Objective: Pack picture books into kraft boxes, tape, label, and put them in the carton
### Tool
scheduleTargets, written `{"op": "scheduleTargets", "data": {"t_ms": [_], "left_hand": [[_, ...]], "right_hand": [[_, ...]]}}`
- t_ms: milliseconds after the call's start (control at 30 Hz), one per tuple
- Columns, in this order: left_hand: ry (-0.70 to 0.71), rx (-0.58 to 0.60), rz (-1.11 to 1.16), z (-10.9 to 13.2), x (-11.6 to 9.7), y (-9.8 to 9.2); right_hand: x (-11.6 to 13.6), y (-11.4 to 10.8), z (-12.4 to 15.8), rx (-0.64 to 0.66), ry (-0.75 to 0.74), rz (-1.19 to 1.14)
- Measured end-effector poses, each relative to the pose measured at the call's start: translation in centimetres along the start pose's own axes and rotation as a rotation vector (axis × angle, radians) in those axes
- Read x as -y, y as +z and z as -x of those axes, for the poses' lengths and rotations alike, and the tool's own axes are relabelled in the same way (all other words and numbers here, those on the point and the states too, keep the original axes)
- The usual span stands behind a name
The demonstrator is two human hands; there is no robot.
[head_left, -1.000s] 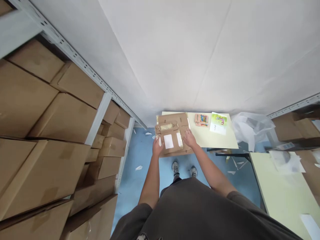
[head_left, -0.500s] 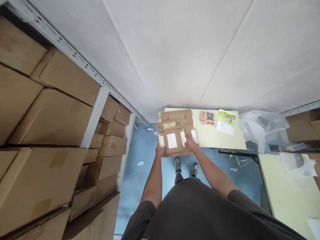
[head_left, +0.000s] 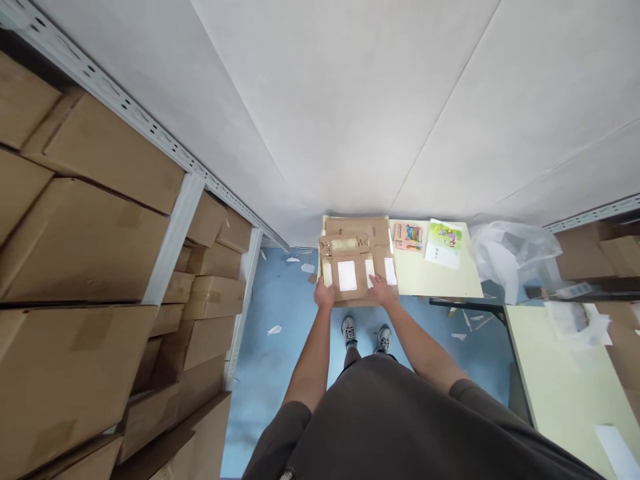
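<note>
A folded brown cardboard piece [head_left: 357, 267] with clear tape and white labels lies on top of a larger flat cardboard sheet [head_left: 383, 231] at the left end of the cream table. My left hand [head_left: 324, 293] is closed around the lower left corner of the folded piece. At its right edge, my right hand [head_left: 381, 291] has its fingers on the cardboard beside a white label. The undersides of both hands are hidden. Right of the cardboard lie a small pink picture-covered pack [head_left: 409, 237] and a green and white booklet [head_left: 444, 243].
Shelving [head_left: 175, 240] packed with cardboard boxes [head_left: 85, 227] rises on my left. A clear plastic bag [head_left: 513, 250] sits past the cream table [head_left: 430, 283]. Another table [head_left: 565, 380] stands at right. Paper scraps [head_left: 275, 330] litter the blue floor.
The cardboard has shifted right and away from me over the table and sits straighter. Both hands have moved with it. The whole view has turned slightly.
</note>
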State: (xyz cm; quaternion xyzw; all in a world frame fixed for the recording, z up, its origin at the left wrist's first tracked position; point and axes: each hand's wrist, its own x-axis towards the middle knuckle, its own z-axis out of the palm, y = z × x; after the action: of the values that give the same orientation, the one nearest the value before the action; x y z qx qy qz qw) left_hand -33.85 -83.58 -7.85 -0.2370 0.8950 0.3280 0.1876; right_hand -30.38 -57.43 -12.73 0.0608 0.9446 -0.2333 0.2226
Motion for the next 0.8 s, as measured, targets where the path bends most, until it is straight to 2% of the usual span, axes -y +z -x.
{"op": "scheduleTargets", "data": {"t_ms": [100, 200, 267, 367, 433, 533, 667, 800], "left_hand": [[0.005, 0.049, 0.037, -0.6, 0.6, -0.1], [0.019, 0.026, 0.079, -1.4, 1.8, -0.6], [-0.024, -0.003, 0.110, -1.9, 2.4, -0.9], [-0.080, -0.006, 0.100, -2.3, 2.9, -1.3], [-0.069, 0.023, 0.057, -2.5, 3.0, -1.3], [-0.034, 0.071, 0.000, -2.4, 2.8, -0.9], [-0.008, 0.034, -0.003, -2.4, 2.4, -0.2], [0.005, 0.036, -0.040, -2.5, 2.2, 0.0]], "right_hand": [[0.2, -0.2, -0.2, -0.006, 0.025, -0.014], [-0.3, -0.4, -0.1, -0.033, 0.031, -0.053], [-1.1, -0.7, -0.1, -0.087, 0.037, -0.083], [-2.6, -1.4, -0.4, -0.189, 0.153, -0.158], [-3.3, -1.9, -0.8, -0.224, 0.233, -0.215], [-3.6, -2.5, -1.4, -0.275, 0.274, -0.265], [-3.9, -3.4, -2.3, -0.378, 0.347, -0.358], [-5.0, -4.6, -3.5, -0.370, 0.410, -0.487]]}}
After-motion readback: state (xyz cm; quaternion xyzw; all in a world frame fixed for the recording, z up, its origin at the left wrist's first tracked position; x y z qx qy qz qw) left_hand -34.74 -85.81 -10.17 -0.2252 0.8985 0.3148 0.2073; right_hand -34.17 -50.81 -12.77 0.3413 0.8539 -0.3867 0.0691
